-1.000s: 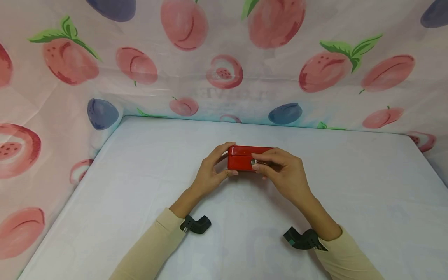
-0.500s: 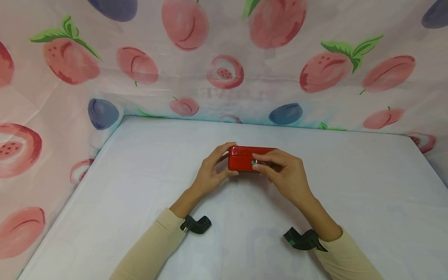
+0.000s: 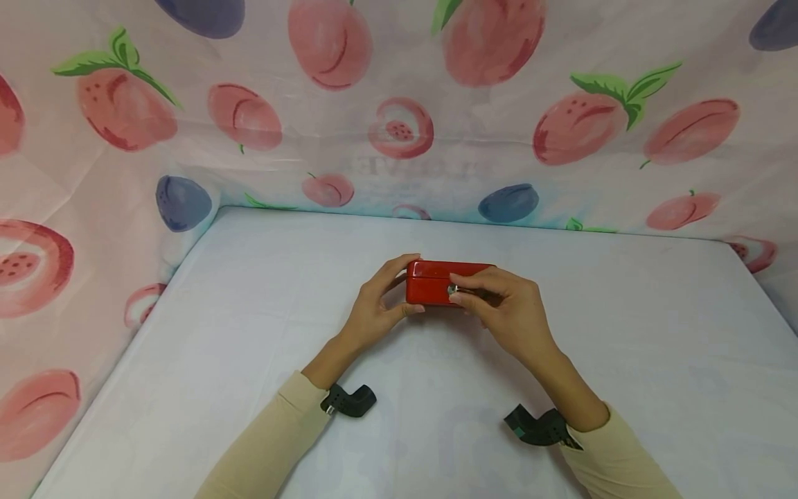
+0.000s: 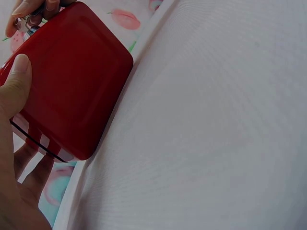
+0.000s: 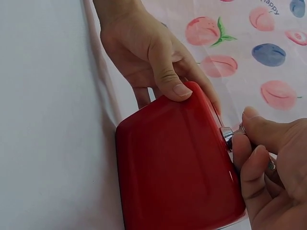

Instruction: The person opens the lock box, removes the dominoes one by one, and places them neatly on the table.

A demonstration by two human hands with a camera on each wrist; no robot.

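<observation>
At the white table, I see left hand gripping red box by one end, right hand pinching key at its lock.

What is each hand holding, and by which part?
The left hand grips the red box by its left end, thumb on a broad face. The right hand pinches a small metal piece at the lock; the gripped part is hidden.

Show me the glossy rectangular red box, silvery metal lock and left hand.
Glossy rectangular red box (image 5: 171, 163): right wrist view, its broad face.
Silvery metal lock (image 5: 227, 136): right wrist view, its side.
Left hand (image 3: 370, 308): head view, its thumb side.
</observation>
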